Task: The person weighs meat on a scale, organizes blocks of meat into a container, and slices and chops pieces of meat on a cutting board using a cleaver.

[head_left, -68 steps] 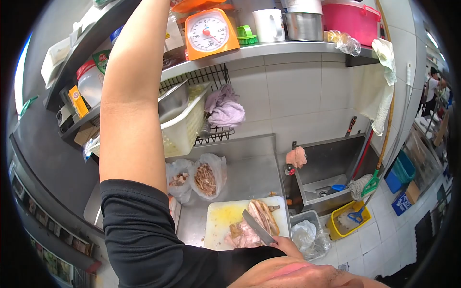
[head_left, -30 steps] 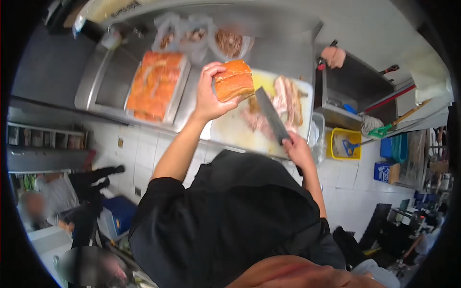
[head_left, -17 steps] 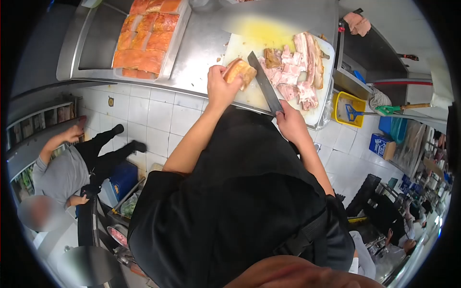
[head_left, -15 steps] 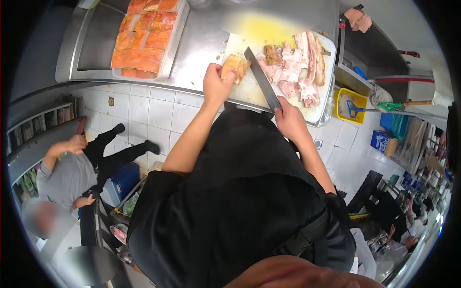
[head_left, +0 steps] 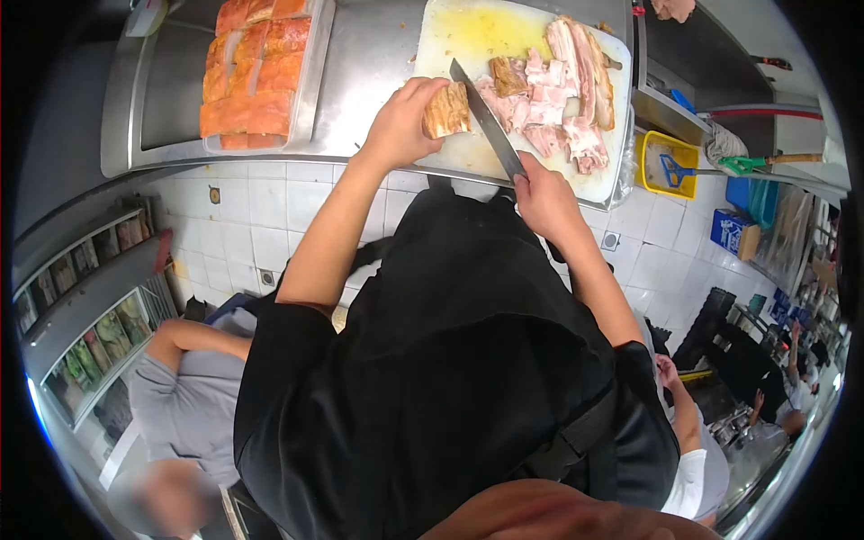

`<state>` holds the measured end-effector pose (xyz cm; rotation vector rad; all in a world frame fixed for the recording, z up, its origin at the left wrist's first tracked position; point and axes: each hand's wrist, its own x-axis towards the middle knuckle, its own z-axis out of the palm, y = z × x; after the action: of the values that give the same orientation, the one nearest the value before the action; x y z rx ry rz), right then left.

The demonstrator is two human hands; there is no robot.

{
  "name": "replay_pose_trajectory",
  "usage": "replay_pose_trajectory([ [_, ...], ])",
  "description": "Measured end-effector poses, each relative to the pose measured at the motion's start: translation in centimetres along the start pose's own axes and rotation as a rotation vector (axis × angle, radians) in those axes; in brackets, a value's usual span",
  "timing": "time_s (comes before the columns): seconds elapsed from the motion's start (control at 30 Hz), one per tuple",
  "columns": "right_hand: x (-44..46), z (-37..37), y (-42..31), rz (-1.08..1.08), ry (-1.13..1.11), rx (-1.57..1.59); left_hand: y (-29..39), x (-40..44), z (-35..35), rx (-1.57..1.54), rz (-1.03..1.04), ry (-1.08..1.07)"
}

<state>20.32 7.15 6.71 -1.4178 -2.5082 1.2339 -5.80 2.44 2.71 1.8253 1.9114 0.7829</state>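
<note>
My left hand [head_left: 401, 126] is closed around a browned chunk of cooked meat [head_left: 447, 112] at the left side of the white cutting board [head_left: 450, 34]. A long dark-bladed knife [head_left: 486, 117] is in my right hand [head_left: 544, 196], its blade pointing away from me and to the left. The blade lies just right of the chunk; whether they touch I cannot tell. Right of the knife, cut pale pink meat pieces [head_left: 546, 106] lie on the board, with a browned piece [head_left: 509, 77] among them. Longer strips of meat [head_left: 587, 72] lie beside them at the right.
A tray [head_left: 310, 81] with rows of orange-brown roasted meat blocks [head_left: 255, 76] stands left on the steel counter [head_left: 360, 54]. A yellow bucket [head_left: 666, 166] is on the floor at right. A person in grey [head_left: 193, 405] is close behind me at left; another [head_left: 693, 441] is at right.
My left hand has shifted its hold, and the chunk now stands with its layered side showing. The knife stays in my right hand. The person at left has come closer.
</note>
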Motion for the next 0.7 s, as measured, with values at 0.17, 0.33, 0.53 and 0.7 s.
replay_pose_trajectory([
  [0.17,-0.3,-0.3,-0.9,-0.001,-0.011,-0.004,-0.4,0.1,-1.1,-0.195,-0.144,-0.125],
  [0.33,-0.6,0.3,-1.1,0.024,-0.006,0.03,-0.6,-0.6,-0.1,-0.164,-0.04,-0.018],
  [0.53,-0.9,0.5,-0.4,0.076,0.055,0.015,-0.9,-1.1,1.9,-0.164,-0.029,0.071],
  [0.7,-1.3,1.7,0.0,0.08,0.034,0.041,-1.6,-1.1,2.2,-0.221,-0.023,0.034],
])
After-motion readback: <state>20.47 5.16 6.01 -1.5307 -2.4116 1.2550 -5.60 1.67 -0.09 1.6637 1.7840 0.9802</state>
